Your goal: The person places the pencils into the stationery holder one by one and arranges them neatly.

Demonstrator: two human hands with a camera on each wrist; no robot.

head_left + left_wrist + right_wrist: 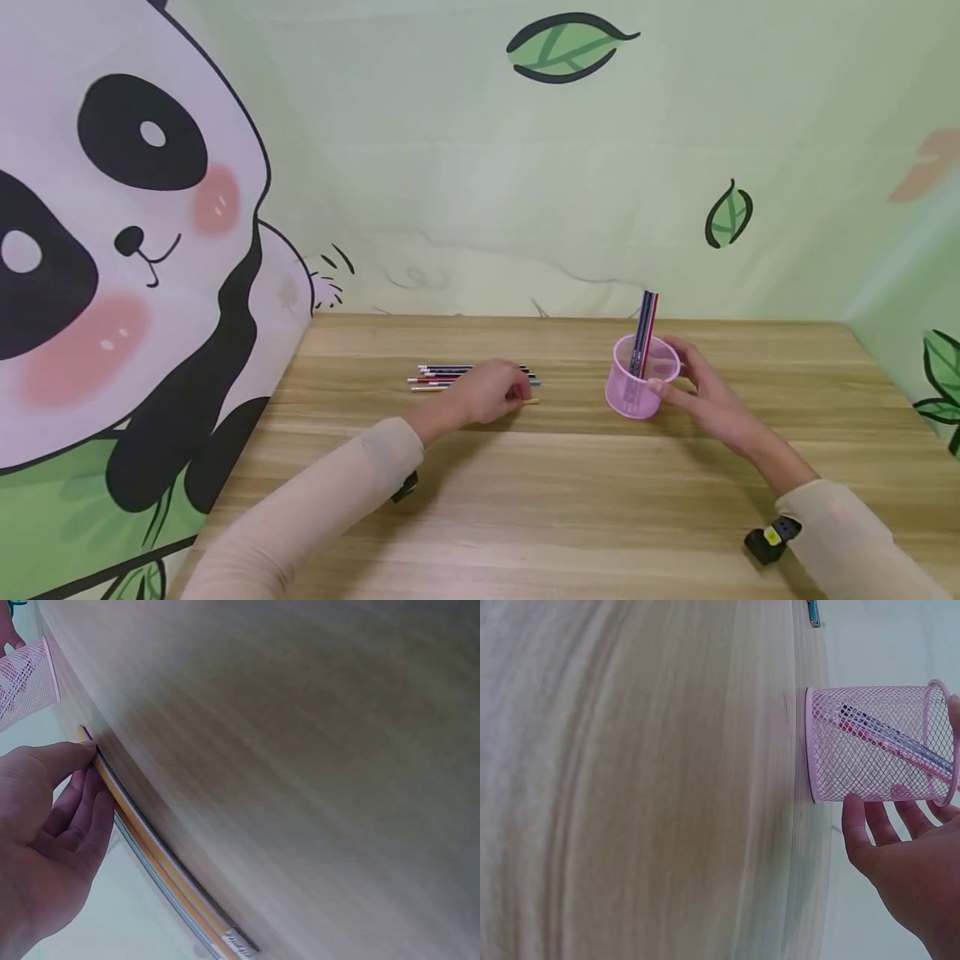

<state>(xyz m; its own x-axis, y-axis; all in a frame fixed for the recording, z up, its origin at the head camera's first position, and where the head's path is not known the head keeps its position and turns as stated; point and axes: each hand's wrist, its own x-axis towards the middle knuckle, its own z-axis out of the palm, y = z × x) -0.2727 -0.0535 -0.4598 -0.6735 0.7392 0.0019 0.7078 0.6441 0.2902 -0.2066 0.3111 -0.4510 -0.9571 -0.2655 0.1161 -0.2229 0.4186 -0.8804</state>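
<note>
Low over the table's middle, my left hand (489,393) pinches a yellow pencil (532,402) between thumb and fingers near one end. That yellow pencil (163,851) lies along the tabletop in the left wrist view, its other end showing a pale band. Just beyond the hand is a loose row of pencils (429,381) with dark, red and yellow bodies, partly covered by the hand. My right hand (708,396) holds a pink mesh pencil cup (829,776) by its side, thumb near the rim. Several dark and red pencils (642,329) lean inside the upright cup.
The wooden table (570,508) ends at the back against a pale green wall cloth (450,192) printed with leaves and a large panda (172,250). Small black devices are strapped at both wrists, one device (767,543) showing clearly by the right sleeve.
</note>
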